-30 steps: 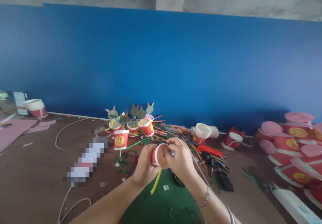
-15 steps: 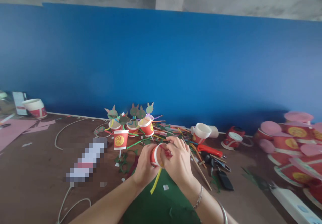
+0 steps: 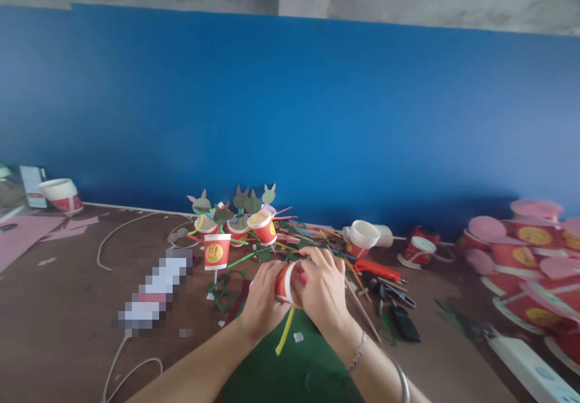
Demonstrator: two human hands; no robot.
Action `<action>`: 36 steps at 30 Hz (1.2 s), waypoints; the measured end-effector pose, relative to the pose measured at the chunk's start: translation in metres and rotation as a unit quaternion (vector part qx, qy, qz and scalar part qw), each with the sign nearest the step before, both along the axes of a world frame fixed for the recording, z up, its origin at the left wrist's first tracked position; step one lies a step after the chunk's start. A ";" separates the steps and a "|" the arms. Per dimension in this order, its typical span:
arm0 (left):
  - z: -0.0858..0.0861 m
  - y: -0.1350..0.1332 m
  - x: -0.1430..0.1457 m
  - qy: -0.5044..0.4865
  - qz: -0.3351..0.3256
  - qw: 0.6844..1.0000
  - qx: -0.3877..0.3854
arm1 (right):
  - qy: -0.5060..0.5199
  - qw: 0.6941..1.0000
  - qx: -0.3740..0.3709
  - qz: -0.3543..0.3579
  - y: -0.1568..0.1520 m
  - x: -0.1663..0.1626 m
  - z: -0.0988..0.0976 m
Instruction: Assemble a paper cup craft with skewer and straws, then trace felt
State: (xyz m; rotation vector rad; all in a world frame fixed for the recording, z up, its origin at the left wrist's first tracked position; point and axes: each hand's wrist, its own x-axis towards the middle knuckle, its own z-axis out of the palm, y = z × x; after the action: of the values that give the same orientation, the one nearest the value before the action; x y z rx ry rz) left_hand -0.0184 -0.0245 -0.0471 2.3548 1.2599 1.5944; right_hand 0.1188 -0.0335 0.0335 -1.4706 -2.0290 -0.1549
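Observation:
A red and white paper cup (image 3: 284, 284) is tilted between my hands, its rim turned to the right. My left hand (image 3: 263, 300) wraps round its outside. My right hand (image 3: 324, 285) is at the cup's mouth, thumb and fingers bent over the rim; what the fingertips pinch inside is hidden, though a bit of red shows there. From the cup hangs a yellow paper strip (image 3: 284, 333). Below lies a dark green sheet (image 3: 290, 373) with a small white scrap (image 3: 298, 336) on it.
Finished-looking cups with rabbit heads (image 3: 263, 225) stand behind, beside a red cup on a stick (image 3: 217, 252). Coloured straws and wooden sticks (image 3: 362, 306) lie right of the hands, with a red cutter (image 3: 378, 270). Pink-topped cups (image 3: 521, 258) pile up at far right, near a power strip (image 3: 528, 361).
The cup has turned and shifted slightly to the right, its rim now facing more sideways. The yellow strip has swung a little rightward with it.

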 end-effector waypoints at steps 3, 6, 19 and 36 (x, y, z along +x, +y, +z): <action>0.000 0.000 0.000 0.011 0.001 1.000 0.008 | 0.000 1.000 0.003 0.006 0.000 0.001 -0.003; 0.001 0.001 -0.001 0.021 0.003 1.000 0.011 | -0.008 1.000 0.006 0.015 0.001 0.000 -0.005; -0.004 0.004 -0.001 0.004 0.003 1.000 0.019 | -0.046 0.997 -0.012 0.060 0.003 0.002 -0.001; -0.006 0.007 -0.002 0.058 -0.006 0.998 0.001 | -0.039 0.999 0.005 0.014 0.009 0.000 -0.021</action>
State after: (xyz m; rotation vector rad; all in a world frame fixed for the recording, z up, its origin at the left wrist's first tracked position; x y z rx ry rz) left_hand -0.0204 -0.0177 -0.0531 2.4835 1.2610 1.4770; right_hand 0.1185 -0.0245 0.0126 -1.4499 -2.1069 -0.2143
